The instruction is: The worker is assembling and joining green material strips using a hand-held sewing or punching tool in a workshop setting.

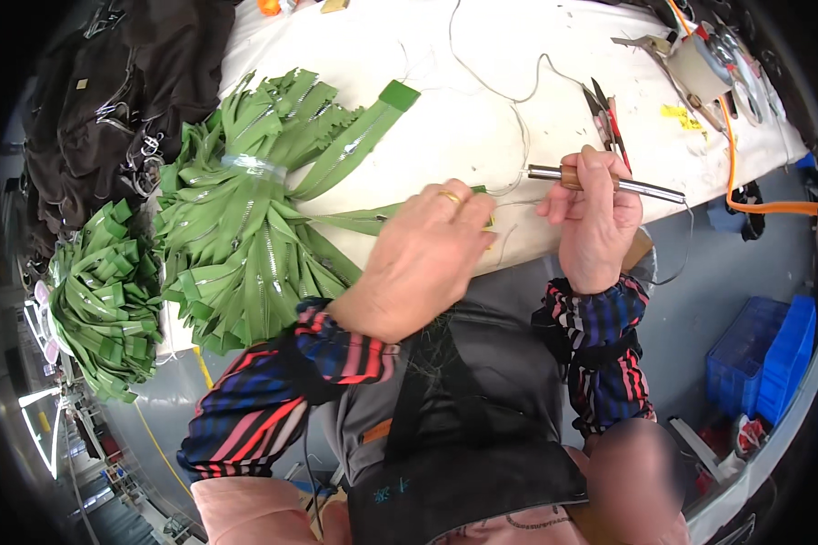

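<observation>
My left hand (427,250), a ring on one finger, is closed over the end of a green zipper (350,221) at the table's near edge. That zipper runs out of a big bundle of green zippers (245,213), tied round the middle with a clear band. In my right hand (600,213) is a slim pen-like tool (645,188) with metal ends and a brown middle; a thin cord hangs from its right end. Its left tip points toward my left hand, above the cloth and apart from the zipper. My left palm and the fingertips' undersides are hidden.
A second zipper bundle (109,304) hangs over the table's left end beside dark garments (136,100). Red-and-black cutting tools (607,123) lie beyond my right hand. A thin grey cord (491,89) crosses the white cloth. Blue crates (759,359) stand on the floor at right.
</observation>
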### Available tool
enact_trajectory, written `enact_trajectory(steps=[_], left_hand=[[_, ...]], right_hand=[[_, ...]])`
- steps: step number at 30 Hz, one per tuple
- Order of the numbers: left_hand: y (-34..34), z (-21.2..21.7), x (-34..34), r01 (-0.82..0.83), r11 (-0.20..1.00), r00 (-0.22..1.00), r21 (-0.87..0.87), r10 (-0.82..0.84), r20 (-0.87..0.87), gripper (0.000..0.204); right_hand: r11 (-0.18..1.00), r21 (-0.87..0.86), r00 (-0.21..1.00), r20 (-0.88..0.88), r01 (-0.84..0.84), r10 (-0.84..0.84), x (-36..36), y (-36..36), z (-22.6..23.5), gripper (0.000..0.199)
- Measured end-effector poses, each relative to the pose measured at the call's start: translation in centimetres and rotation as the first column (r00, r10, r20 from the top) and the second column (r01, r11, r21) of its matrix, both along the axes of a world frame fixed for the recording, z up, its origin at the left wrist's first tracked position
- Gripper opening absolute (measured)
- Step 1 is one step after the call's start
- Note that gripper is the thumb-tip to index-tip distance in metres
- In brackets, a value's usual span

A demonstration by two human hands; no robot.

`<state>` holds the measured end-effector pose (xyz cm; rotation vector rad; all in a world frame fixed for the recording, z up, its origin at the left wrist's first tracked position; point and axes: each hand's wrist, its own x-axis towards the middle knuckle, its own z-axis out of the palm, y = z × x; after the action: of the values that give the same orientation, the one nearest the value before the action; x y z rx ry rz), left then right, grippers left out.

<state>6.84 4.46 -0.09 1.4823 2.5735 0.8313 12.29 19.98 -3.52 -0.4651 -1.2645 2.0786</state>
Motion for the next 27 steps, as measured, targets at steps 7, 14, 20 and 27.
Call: enact_trajectory(steps=[7, 14, 20, 27], left_hand=[[1.8, -1.4, 1.8, -0.028, 0.999, 0.980, -0.032, 0.021, -0.196, 0.014], [1.3, -2.3, 1.3, -0.209, 0.939, 0.978, 0.272, 0.193, 0.084, 0.007], [0.7, -1.8, 0.4, -0.396, 0.899, 0.834, 0.189, 0.265, 0.484, 0.004], [1.1, -2.2, 0.2, -0.357, 0.916, 0.839, 0.184, 0.227, 0.495, 0.007]], right_hand=[[0.997, -0.025, 0.997, 0.016, 0.070, -0.070, 0.6, 0.4, 0.2, 0.019], [1.000, -0.005, 1.000, 0.029, 0.008, -0.008, 0.7, 0.5, 0.5, 0.018], [0.993, 0.111, 0.999, 0.032, -0.034, 0.030, 0.3, -0.1, 0.4, 0.019], [0.980, 0.158, 0.979, 0.180, -0.124, 0.095, 1.1, 0.4, 0.6, 0.018]])
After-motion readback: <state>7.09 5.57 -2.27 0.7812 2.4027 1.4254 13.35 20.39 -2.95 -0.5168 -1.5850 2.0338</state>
